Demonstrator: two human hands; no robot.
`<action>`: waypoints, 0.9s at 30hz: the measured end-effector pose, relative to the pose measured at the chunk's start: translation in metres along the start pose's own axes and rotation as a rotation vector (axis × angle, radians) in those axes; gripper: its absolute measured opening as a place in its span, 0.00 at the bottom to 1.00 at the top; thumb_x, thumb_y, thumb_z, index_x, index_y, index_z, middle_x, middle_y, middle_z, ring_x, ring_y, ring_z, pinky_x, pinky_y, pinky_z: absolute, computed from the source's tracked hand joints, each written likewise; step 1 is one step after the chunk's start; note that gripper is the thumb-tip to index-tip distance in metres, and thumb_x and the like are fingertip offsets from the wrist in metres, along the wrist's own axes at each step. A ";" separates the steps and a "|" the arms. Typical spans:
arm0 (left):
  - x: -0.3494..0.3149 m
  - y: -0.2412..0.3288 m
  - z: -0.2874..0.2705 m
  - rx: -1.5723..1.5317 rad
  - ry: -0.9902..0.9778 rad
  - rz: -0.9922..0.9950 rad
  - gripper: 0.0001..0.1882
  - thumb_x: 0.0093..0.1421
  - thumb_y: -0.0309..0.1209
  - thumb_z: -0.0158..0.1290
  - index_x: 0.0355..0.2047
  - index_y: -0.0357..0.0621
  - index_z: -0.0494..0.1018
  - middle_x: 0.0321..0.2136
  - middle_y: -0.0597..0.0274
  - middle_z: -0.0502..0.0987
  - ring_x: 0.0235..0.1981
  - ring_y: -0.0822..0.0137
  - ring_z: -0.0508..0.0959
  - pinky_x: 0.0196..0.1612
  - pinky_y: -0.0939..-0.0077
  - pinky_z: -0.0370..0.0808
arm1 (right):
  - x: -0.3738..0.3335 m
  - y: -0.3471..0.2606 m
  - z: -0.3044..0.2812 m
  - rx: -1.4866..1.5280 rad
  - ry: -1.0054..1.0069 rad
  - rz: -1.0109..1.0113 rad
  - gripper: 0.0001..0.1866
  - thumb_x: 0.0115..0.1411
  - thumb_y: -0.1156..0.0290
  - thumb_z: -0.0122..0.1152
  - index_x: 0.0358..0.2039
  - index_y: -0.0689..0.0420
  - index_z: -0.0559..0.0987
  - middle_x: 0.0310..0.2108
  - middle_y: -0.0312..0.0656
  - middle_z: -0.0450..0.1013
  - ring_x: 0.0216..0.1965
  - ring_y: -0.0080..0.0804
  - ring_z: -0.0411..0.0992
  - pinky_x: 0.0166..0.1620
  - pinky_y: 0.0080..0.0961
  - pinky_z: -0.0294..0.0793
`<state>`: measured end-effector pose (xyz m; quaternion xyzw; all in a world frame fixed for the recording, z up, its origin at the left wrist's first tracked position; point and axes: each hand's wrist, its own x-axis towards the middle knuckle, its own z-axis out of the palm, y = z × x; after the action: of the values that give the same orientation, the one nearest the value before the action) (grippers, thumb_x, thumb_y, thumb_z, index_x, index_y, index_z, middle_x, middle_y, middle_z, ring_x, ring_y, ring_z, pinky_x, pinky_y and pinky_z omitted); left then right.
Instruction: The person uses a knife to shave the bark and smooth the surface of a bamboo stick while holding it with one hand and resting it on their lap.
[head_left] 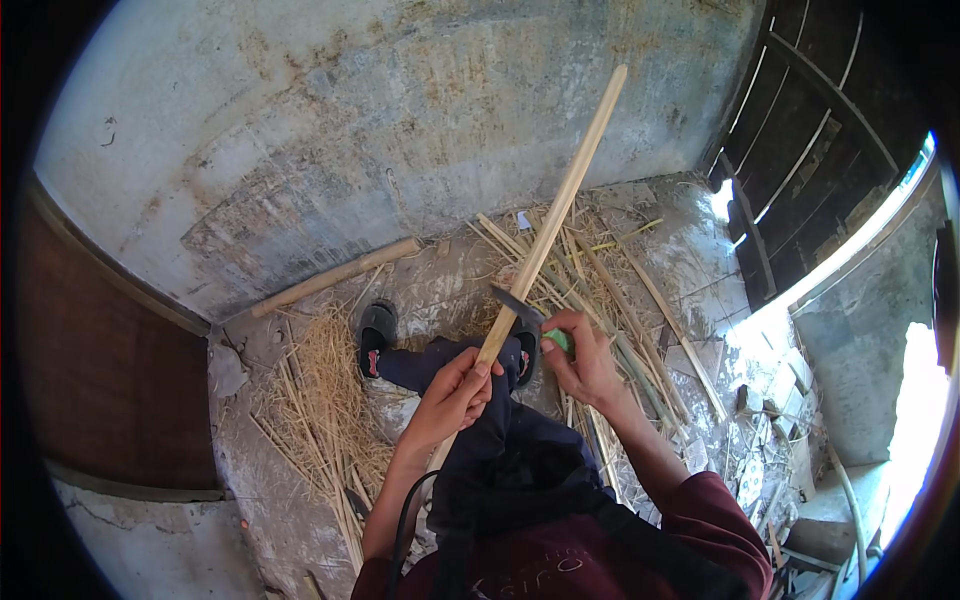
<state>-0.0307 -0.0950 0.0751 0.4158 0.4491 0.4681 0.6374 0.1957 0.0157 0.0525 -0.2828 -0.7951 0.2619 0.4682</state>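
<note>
A long, pale bamboo strip [562,211] runs slantwise across my lap, its far end raised toward the wall. My left hand [457,396] is closed round its lower part, the thumb lying along the top. In my right hand [583,364] is a knife [517,304] with a dark blade and a green handle [559,342]. The blade lies across the strip, a little beyond my left hand, and appears to touch it. The lower end of the strip passes under my left forearm and is partly hidden.
Pale shavings [335,375] are heaped left of my feet. More bamboo strips [640,345] lie on the floor at right. A round pole [335,277] rests along the wall base. Broken rubble [785,395] sits farther right, below a dark wooden door [815,130].
</note>
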 end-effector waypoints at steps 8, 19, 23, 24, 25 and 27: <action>-0.007 0.006 0.010 0.078 0.090 0.021 0.21 0.83 0.44 0.41 0.56 0.40 0.73 0.24 0.75 0.62 0.19 0.85 0.59 0.21 0.86 0.58 | 0.000 -0.009 0.006 -0.012 -0.091 -0.061 0.15 0.67 0.74 0.68 0.52 0.56 0.75 0.40 0.45 0.81 0.26 0.45 0.79 0.30 0.38 0.77; -0.016 0.017 0.010 0.061 0.098 0.094 0.24 0.79 0.41 0.52 0.64 0.32 0.76 0.21 0.73 0.70 0.18 0.85 0.63 0.21 0.85 0.58 | 0.015 -0.024 -0.009 -0.131 -0.014 -0.282 0.12 0.60 0.80 0.72 0.43 0.56 0.81 0.32 0.42 0.75 0.23 0.36 0.77 0.24 0.34 0.75; -0.019 0.018 0.012 0.048 0.071 0.094 0.24 0.78 0.40 0.54 0.63 0.32 0.76 0.21 0.74 0.70 0.19 0.86 0.63 0.21 0.85 0.58 | 0.025 -0.014 -0.017 -0.136 0.150 -0.208 0.10 0.59 0.81 0.72 0.40 0.57 0.81 0.30 0.41 0.75 0.21 0.36 0.75 0.22 0.34 0.73; -0.020 0.019 0.011 0.042 0.064 0.088 0.24 0.78 0.40 0.54 0.63 0.32 0.76 0.21 0.74 0.70 0.19 0.86 0.63 0.21 0.86 0.58 | 0.025 -0.014 -0.018 -0.136 0.151 -0.211 0.10 0.59 0.81 0.72 0.40 0.57 0.81 0.30 0.41 0.75 0.21 0.36 0.75 0.22 0.34 0.73; -0.020 0.018 0.011 0.044 0.064 0.091 0.24 0.78 0.40 0.54 0.63 0.32 0.76 0.21 0.74 0.70 0.19 0.86 0.63 0.21 0.86 0.58 | 0.024 -0.015 -0.019 -0.134 0.103 -0.243 0.10 0.59 0.81 0.71 0.40 0.57 0.81 0.30 0.41 0.75 0.21 0.36 0.75 0.22 0.34 0.73; -0.019 0.014 0.011 0.043 0.066 0.108 0.24 0.78 0.39 0.54 0.64 0.32 0.76 0.21 0.74 0.70 0.19 0.86 0.63 0.22 0.86 0.58 | 0.021 -0.021 -0.020 -0.136 0.055 -0.274 0.10 0.59 0.82 0.71 0.40 0.57 0.81 0.30 0.41 0.75 0.21 0.35 0.75 0.22 0.33 0.72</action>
<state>-0.0264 -0.1120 0.0946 0.4374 0.4569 0.5055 0.5868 0.2005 0.0183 0.0877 -0.2096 -0.8290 0.1334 0.5010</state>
